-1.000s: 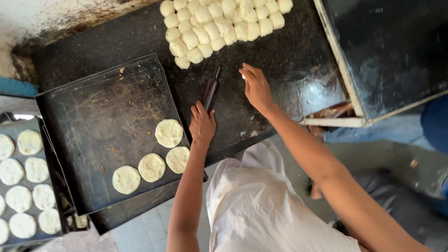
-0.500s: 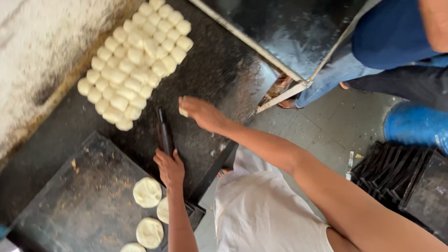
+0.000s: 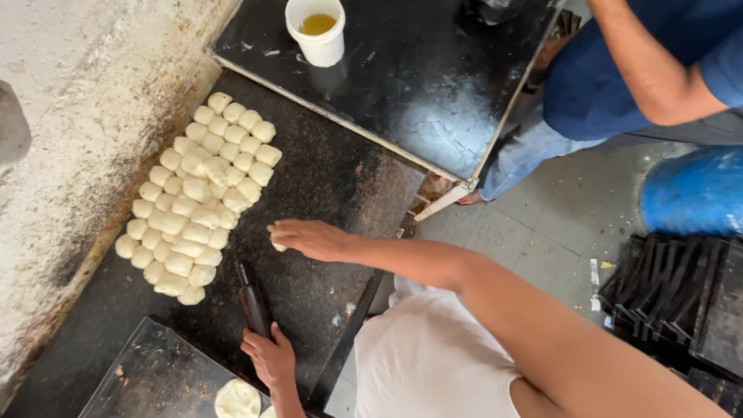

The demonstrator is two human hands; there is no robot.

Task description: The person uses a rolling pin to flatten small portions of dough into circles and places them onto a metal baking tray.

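At frame centre, right hand [image 3: 309, 238] pinches one dough ball [image 3: 279, 247]; left hand [image 3: 269, 358] clasps dark rolling pin [image 3: 252, 303]; keep pinch light.

I am looking down into what reads as a small commercial bakery or flatbread kitchen. A long, dark, flour-dusted surface [image 3: 325, 186] runs from 7 to 1 o'clock against a stained, rough plaster wall [image 3: 70, 116]. At 10 o'clock sits a packed cluster of raw dough balls [image 3: 197, 197], far more than a home batch. A blackened metal baking tray [image 3: 147, 379] at 7 o'clock carries a flattened dough round [image 3: 237, 399]. At 12 o'clock a white cup of yellow oil [image 3: 316, 29] stands on a second black surface [image 3: 418, 85]. Stacked dark trays [image 3: 681, 294] lie at 3 o'clock on a grimy tiled floor [image 3: 557, 232].
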